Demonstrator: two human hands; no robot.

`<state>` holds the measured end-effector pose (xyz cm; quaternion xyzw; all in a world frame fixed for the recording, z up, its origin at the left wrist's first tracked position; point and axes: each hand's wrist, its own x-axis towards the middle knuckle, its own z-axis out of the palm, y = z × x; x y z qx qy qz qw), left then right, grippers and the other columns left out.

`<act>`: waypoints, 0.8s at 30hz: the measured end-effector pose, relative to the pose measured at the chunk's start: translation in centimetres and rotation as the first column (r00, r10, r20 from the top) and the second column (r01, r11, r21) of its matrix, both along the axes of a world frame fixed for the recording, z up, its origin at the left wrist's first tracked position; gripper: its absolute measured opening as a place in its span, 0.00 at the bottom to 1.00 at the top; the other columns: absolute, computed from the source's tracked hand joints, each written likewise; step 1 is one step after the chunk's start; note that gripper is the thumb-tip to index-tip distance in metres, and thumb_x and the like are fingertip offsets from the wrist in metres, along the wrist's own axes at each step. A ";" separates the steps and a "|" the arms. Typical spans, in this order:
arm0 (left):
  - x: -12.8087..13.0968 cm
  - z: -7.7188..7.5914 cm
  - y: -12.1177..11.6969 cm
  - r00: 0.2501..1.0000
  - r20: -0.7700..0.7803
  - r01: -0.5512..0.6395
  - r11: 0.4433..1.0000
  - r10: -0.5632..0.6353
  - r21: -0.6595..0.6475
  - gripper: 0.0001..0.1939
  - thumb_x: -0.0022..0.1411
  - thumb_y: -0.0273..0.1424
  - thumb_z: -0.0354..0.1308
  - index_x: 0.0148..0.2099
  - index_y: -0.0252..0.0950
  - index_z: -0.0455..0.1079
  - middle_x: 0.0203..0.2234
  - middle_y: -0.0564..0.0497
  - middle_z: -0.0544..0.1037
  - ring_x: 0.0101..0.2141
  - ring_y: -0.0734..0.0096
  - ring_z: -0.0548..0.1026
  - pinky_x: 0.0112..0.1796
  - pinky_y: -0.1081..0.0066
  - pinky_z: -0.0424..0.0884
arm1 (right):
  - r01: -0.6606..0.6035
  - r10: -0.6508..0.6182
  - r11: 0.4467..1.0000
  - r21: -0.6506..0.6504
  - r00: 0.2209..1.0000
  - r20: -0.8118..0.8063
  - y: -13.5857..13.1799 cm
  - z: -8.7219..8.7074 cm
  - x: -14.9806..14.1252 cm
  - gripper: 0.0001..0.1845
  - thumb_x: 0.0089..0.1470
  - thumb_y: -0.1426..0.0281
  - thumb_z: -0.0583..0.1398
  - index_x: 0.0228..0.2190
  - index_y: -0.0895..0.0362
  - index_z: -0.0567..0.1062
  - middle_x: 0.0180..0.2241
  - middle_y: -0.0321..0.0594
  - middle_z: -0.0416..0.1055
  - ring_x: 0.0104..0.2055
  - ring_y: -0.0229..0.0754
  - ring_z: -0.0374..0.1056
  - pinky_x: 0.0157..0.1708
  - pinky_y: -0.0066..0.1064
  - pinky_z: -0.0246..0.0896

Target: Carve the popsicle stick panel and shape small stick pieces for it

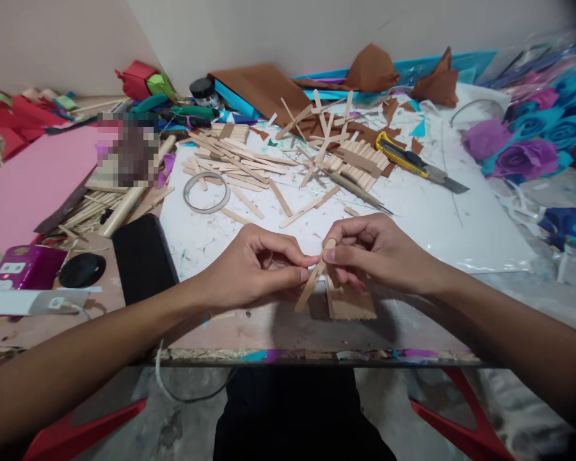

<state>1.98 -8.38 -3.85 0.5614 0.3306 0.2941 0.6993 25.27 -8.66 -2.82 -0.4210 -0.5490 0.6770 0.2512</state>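
Close to the table's front edge, a wooden craft stick point(310, 291) slants down to the left between my hands. My right hand point(365, 250) pinches its upper end between thumb and fingers. With thumb and forefinger closed, my left hand point(273, 262) grips the same stick from the side at about its middle. The fingers partly cover the stick, so whether a second piece is pinched there is hard to see. Beneath my right hand lies a small flat piece of wood point(352, 306), its upper part hidden by the fingers.
Loose craft sticks point(235, 160), a tape roll point(206, 192), a craft knife point(360, 192) and a yellow box cutter point(420, 163) lie on the white sheet point(441, 230). A black phone point(144, 259) is at left. Paper roses point(528, 153) stand at right.
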 end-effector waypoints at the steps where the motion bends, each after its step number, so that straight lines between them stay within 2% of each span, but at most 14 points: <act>1: 0.0 -0.1 0.0 1.000 -0.009 -0.002 1.000 0.002 -0.004 0.01 0.59 0.23 0.70 0.35 0.32 0.83 0.26 0.51 0.81 0.25 0.82 0.75 0.28 0.84 0.71 | -0.005 0.005 1.000 0.016 1.000 -0.002 0.0 -0.1 0.0 0.08 0.56 0.71 0.67 0.28 0.60 0.75 0.19 0.34 0.74 0.17 0.29 0.65 0.17 0.18 0.60; 7: 0.2 -0.1 -0.4 0.999 -0.038 0.011 0.991 -0.016 -0.134 0.05 0.60 0.28 0.71 0.38 0.32 0.81 0.26 0.50 0.83 0.25 0.78 0.80 0.29 0.81 0.76 | -0.048 0.044 0.992 0.118 0.999 0.030 -0.7 -0.3 -0.2 0.06 0.59 0.73 0.64 0.29 0.60 0.76 0.20 0.33 0.72 0.19 0.29 0.64 0.20 0.19 0.58; 10: 0.4 0.0 -0.5 0.999 -0.048 0.014 0.985 -0.023 -0.171 0.06 0.59 0.28 0.72 0.38 0.31 0.79 0.23 0.52 0.82 0.23 0.79 0.78 0.28 0.82 0.75 | -0.075 0.063 0.984 0.159 0.995 0.080 -1.0 -0.3 -0.5 0.07 0.60 0.71 0.63 0.29 0.59 0.76 0.19 0.32 0.69 0.20 0.30 0.61 0.19 0.21 0.53; 13: 0.5 0.0 -0.6 0.997 -0.066 0.036 0.987 -0.047 -0.153 0.07 0.57 0.26 0.73 0.37 0.31 0.78 0.22 0.54 0.80 0.22 0.82 0.76 0.26 0.84 0.72 | -0.110 0.077 0.964 0.243 0.987 0.141 -1.0 -0.4 -0.6 0.09 0.60 0.69 0.62 0.29 0.60 0.76 0.19 0.31 0.65 0.21 0.30 0.56 0.19 0.22 0.46; 16: 0.4 0.0 -0.7 0.995 -0.074 0.061 0.992 -0.070 -0.110 0.07 0.58 0.26 0.73 0.37 0.31 0.78 0.22 0.55 0.79 0.22 0.83 0.74 0.25 0.85 0.70 | -0.132 0.075 0.941 0.313 0.979 0.189 -0.9 -0.5 -0.6 0.10 0.60 0.68 0.62 0.28 0.60 0.75 0.21 0.31 0.64 0.23 0.30 0.53 0.21 0.23 0.45; 21: 0.5 0.2 -0.8 0.993 -0.094 0.058 0.994 -0.067 -0.093 0.10 0.56 0.26 0.74 0.33 0.29 0.75 0.21 0.57 0.75 0.21 0.86 0.69 0.22 0.87 0.62 | -0.134 0.080 0.948 0.290 0.979 0.190 -0.8 -0.5 -0.8 0.11 0.60 0.66 0.64 0.29 0.59 0.73 0.21 0.30 0.62 0.23 0.30 0.53 0.22 0.24 0.46; 24: 0.7 0.5 -0.7 0.995 -0.097 0.007 0.998 -0.012 -0.060 0.12 0.57 0.29 0.74 0.32 0.29 0.74 0.22 0.55 0.76 0.22 0.85 0.70 0.23 0.87 0.64 | -0.076 0.030 0.958 0.276 0.986 0.167 -1.0 -0.4 -0.9 0.12 0.58 0.64 0.67 0.29 0.59 0.74 0.21 0.30 0.64 0.23 0.30 0.54 0.21 0.24 0.47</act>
